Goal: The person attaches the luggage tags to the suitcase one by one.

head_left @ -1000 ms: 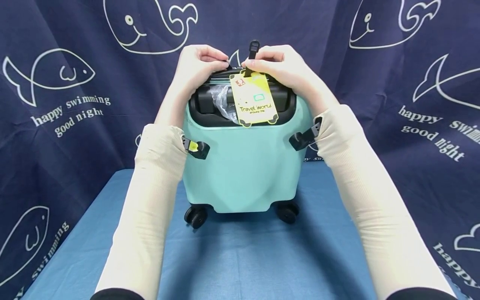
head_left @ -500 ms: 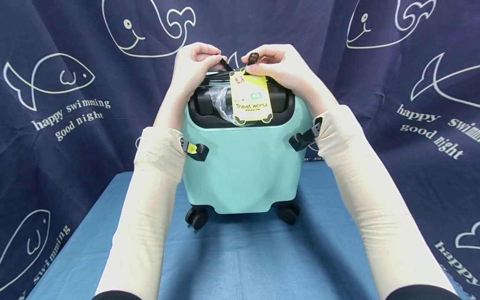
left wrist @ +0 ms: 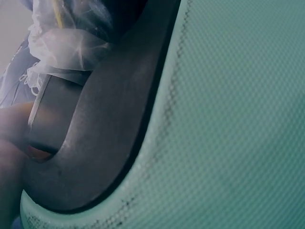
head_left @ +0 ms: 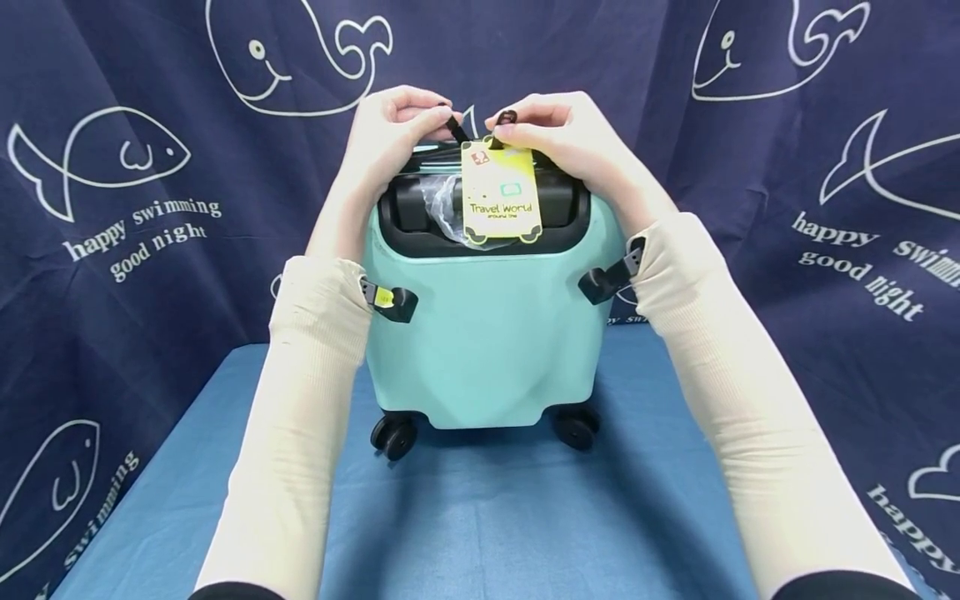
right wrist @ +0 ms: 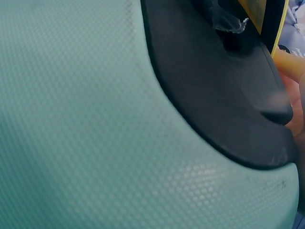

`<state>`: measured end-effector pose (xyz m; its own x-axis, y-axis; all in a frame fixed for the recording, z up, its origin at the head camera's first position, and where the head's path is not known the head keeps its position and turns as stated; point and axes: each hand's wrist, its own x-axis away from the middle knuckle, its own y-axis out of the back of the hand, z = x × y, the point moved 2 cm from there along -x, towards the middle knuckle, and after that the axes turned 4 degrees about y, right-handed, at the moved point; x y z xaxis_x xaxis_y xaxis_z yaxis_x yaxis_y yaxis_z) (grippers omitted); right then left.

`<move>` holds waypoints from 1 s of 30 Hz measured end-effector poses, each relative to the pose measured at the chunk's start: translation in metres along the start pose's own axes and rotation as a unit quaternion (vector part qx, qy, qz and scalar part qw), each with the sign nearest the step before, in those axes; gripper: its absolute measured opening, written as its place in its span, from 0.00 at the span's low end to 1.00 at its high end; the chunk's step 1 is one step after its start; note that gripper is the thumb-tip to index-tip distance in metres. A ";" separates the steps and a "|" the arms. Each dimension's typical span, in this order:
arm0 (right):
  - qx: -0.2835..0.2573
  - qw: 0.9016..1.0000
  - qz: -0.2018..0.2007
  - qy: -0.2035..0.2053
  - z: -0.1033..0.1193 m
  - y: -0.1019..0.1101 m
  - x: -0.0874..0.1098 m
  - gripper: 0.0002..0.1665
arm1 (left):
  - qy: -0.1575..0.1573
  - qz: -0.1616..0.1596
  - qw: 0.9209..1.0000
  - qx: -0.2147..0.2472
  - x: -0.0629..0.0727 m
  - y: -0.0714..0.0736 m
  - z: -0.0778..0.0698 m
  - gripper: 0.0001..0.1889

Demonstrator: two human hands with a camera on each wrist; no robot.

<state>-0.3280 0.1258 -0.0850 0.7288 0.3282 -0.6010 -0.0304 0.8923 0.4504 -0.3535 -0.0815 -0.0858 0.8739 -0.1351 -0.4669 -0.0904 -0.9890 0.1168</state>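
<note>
A mint-green suitcase (head_left: 487, 333) stands upright on its black wheels. At its top hangs a yellow luggage tag (head_left: 501, 196) printed "Travel World", on a black strap. My left hand (head_left: 393, 125) pinches one end of the strap (head_left: 456, 129) between thumb and fingers. The other end, with the buckle (head_left: 506, 118), is pinched by my right hand (head_left: 558, 125). Between the hands, the strap runs down behind the tag at the suitcase's handle area. In the left wrist view, clear plastic wrap (left wrist: 71, 47) covers part of the black handle recess (left wrist: 109, 105); only blurred fingers show at the edge.
The suitcase stands on a blue cloth-covered table (head_left: 450, 517). Behind it hangs a dark blue curtain (head_left: 585, 50) with white whale and fish outlines. Black camera mounts (head_left: 606, 279) stick out from both sleeve cuffs in front of the suitcase.
My left hand has drawn the strap end up and slightly left, so more of it shows. On the right, the buckle end has dropped lower into the fingers, and the tag now hangs straighter.
</note>
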 end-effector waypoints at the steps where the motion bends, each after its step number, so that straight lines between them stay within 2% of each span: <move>1: -0.003 1.000 0.000 0.003 0.000 0.000 0.000 0.09 | 0.000 0.001 1.000 -0.007 0.000 0.000 0.000 0.10; 3: -0.006 1.000 -0.001 0.007 0.000 0.000 -0.001 0.10 | 0.000 0.004 1.000 -0.015 0.000 -0.001 0.000 0.06; 7: 0.011 1.000 0.002 -0.007 -0.001 -0.002 -0.001 0.13 | 0.004 0.023 0.999 -0.033 0.000 -0.002 0.000 0.03; 11: 0.042 0.999 0.010 -0.017 0.000 -0.002 0.000 0.15 | 0.000 0.031 1.000 0.002 0.001 -0.002 -0.001 0.02; 15: 0.050 0.999 0.014 -0.015 0.000 -0.002 -0.001 0.15 | -0.004 0.026 0.999 0.022 0.001 0.000 -0.002 0.04; 21: 0.023 1.000 0.011 -0.015 -0.001 -0.004 -0.001 0.14 | -0.004 0.036 0.998 -0.041 0.002 -0.001 -0.001 0.14; 25: -0.019 1.000 -0.001 -0.019 -0.001 -0.003 0.000 0.10 | -0.012 0.051 0.995 -0.082 0.003 -0.003 0.000 0.10; 30: -0.050 0.998 -0.018 -0.028 0.000 -0.002 -0.001 0.05 | -0.035 0.071 0.992 -0.099 0.002 -0.005 0.000 0.05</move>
<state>-0.3283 0.1235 -0.0856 0.7675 0.2806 -0.5764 -0.0705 0.9307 0.3590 -0.3509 -0.0767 -0.0874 0.8232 -0.2821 -0.4928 -0.1077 -0.9297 0.3522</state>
